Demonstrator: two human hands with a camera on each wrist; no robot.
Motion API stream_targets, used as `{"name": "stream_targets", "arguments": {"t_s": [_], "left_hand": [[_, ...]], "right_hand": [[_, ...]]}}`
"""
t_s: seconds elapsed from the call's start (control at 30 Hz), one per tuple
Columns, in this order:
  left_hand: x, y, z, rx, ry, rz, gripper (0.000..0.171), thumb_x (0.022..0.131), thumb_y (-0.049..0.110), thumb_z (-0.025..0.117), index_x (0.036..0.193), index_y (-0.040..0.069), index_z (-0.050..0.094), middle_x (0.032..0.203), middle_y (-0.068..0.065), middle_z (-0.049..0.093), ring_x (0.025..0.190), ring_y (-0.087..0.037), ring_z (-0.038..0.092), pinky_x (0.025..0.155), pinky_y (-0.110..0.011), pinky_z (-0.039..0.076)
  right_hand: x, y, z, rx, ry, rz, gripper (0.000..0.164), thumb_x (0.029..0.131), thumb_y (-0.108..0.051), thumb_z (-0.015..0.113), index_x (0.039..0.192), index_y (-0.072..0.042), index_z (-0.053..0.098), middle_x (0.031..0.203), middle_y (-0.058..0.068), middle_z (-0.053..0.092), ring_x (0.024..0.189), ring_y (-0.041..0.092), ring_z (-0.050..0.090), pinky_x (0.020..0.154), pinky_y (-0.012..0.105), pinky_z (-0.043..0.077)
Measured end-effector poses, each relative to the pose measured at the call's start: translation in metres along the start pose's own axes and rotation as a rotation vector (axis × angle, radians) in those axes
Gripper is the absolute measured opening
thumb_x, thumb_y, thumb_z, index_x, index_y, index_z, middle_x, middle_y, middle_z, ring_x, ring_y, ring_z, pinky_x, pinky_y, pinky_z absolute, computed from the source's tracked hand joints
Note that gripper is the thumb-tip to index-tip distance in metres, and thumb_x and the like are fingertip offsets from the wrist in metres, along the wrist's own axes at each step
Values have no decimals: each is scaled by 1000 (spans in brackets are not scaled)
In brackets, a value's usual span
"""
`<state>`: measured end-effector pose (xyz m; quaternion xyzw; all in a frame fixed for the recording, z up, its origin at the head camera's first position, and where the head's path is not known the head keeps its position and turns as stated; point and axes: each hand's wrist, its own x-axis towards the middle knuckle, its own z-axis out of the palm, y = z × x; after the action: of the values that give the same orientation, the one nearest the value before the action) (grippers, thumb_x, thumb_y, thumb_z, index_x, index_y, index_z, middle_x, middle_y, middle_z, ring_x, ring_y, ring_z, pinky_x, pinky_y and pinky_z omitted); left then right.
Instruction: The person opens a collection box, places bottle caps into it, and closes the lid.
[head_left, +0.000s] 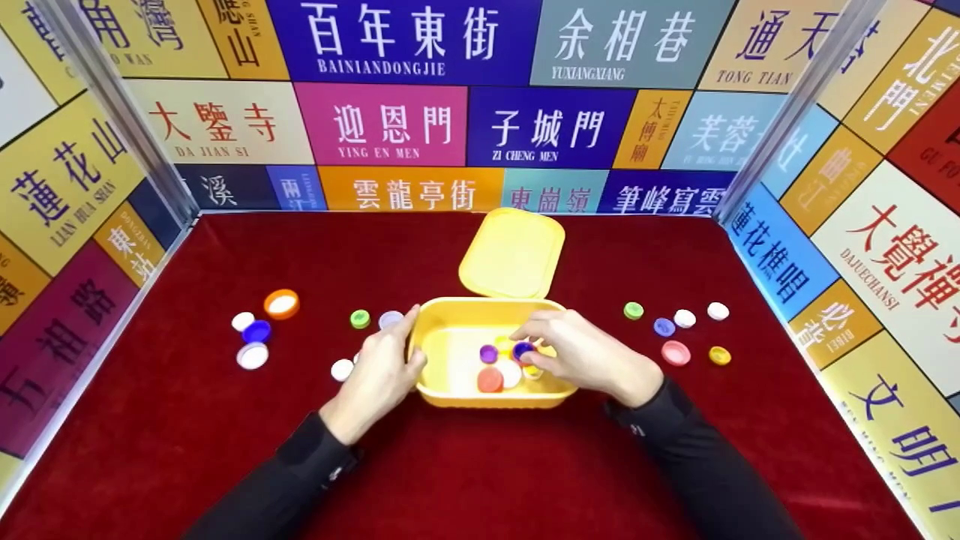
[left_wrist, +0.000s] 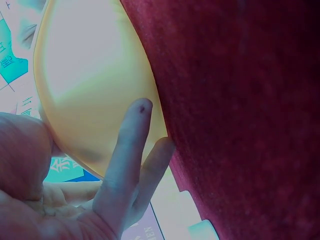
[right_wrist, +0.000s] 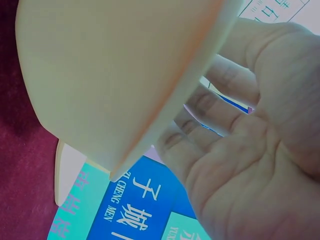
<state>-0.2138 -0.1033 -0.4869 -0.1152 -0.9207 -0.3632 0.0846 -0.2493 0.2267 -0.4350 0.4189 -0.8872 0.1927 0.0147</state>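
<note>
A yellow plastic box (head_left: 450,400) stands at the middle of the table with its top uncovered. My left hand (head_left: 381,367) grips its left end, the thumb over the rim; the left wrist view shows fingers (left_wrist: 127,150) against the outer wall. My right hand (head_left: 589,351) reaches over the right rim and pinches a dark blue bottle cap (head_left: 523,351) inside the box. Below and beside that cap lie a purple cap (head_left: 488,353), a red cap (head_left: 490,379), a white cap (head_left: 510,373) and yellow ones. In the right wrist view the box wall hides my right fingertips.
Behind the box lies its yellow lid (head_left: 514,255). Loose caps are scattered on the dark red cloth (head_left: 480,472): an orange ring-like one (head_left: 282,304) among several at left, a pink one (head_left: 676,353) among several at right. Printed panels (head_left: 405,124) wall three sides.
</note>
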Motion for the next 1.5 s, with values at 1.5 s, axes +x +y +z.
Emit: {"name": "stream_targets", "arguments": {"t_s": [1.5], "left_hand": [[1,1,1,5,16,-1,71,104,3,69,172,-2,52,161,-25,71,107,-33,76,89,-39,66]], "right_hand": [[-17,58,-35,35,210,231,33,105,-9,85,138,-4,83,130,20,80,113,38,80,97,56,71]]}}
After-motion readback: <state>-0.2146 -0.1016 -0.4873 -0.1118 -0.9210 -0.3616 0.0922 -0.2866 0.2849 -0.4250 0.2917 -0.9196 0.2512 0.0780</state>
